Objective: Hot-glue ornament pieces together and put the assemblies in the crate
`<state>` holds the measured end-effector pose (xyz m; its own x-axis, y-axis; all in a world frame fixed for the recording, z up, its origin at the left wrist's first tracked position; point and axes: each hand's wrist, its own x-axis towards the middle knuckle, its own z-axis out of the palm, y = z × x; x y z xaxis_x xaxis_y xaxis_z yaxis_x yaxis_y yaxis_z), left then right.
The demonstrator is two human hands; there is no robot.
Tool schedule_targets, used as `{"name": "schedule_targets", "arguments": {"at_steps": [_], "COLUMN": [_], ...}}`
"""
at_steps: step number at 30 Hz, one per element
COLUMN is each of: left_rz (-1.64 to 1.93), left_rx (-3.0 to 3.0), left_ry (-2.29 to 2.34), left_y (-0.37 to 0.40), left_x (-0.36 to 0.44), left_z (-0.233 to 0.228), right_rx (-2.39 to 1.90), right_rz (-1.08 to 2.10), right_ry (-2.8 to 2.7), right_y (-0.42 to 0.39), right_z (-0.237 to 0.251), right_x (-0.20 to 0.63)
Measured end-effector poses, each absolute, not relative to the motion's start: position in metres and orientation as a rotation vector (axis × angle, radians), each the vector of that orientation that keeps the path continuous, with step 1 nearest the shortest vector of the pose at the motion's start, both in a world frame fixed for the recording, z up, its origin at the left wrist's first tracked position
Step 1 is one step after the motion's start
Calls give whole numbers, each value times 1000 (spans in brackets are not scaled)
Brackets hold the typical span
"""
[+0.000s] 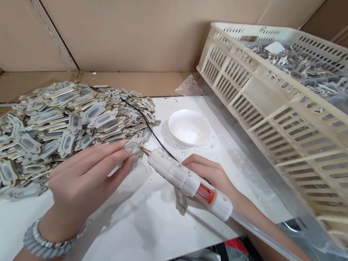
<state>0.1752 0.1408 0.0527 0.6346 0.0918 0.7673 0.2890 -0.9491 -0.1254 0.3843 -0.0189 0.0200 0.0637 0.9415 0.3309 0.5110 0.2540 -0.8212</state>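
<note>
My right hand is wrapped round a white hot glue gun with an orange piece on its body and a long clear glue stick leaving its rear. The gun's metal tip meets or nearly meets a small grey plaque-shaped piece. That piece is pinched in the fingers of my left hand, beside a big heap of similar pieces. Below the gun, a single piece lies on the white tabletop, partly hidden by the gun. Whether glue is on the held piece I cannot tell.
A white bowl stands behind the glue gun, with small crumbs around it. A black cord runs from the heap towards the gun. On the right, a cream slatted crate holds metallic-looking parts. Cardboard walls close off the back.
</note>
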Motion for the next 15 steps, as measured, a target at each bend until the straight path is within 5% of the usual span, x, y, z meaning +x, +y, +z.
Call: {"name": "schedule_targets", "arguments": {"at_steps": [15], "left_rz": [-1229], "left_rx": [-2565], "left_ry": [-255], "left_y": [139], "left_x": [176], "left_z": [57], "right_rx": [-1426], "right_rz": [579], "right_ry": [-1581], "right_y": [-18], "right_z": [19], "right_x": [383]}}
